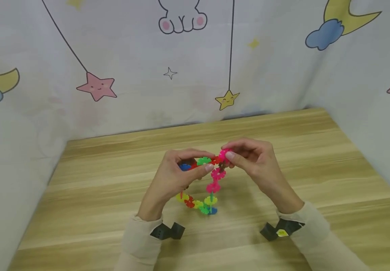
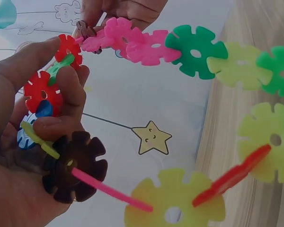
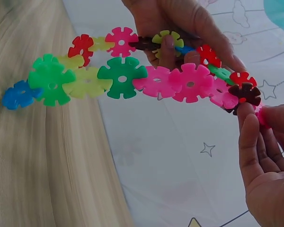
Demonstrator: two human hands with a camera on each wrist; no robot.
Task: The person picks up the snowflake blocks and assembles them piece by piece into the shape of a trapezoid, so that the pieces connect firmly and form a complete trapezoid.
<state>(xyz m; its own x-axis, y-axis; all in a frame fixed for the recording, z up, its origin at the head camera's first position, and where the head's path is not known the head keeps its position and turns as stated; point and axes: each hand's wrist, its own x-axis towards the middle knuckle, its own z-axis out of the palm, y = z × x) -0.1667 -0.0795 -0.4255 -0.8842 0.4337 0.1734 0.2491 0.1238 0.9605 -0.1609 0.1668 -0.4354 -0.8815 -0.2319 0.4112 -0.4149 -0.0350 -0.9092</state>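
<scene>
A chain of notched plastic snowflake discs hangs in a loop between my two hands in the head view. My left hand [image 1: 178, 177] pinches a red disc [image 2: 67, 47] near the top, its fingers curled along green, red and blue discs. Between thumb and fingers, my right hand [image 1: 255, 160] pinches a pink disc [image 1: 225, 155] that meets the red one. Just below it is a brown disc [image 3: 245, 94], followed by several pink discs [image 3: 191, 82]. The loop's lower part carries yellow, red and green discs and a blue disc [image 1: 212, 211] at the bottom.
Under the hands lies a wood-grain table [image 1: 106, 210]. A white cloth [image 1: 140, 94] printed with stars, moons and clouds hangs behind it and at both sides. Each wrist wears a black camera mount, the left mount [image 1: 167, 231] and the right mount [image 1: 281, 229].
</scene>
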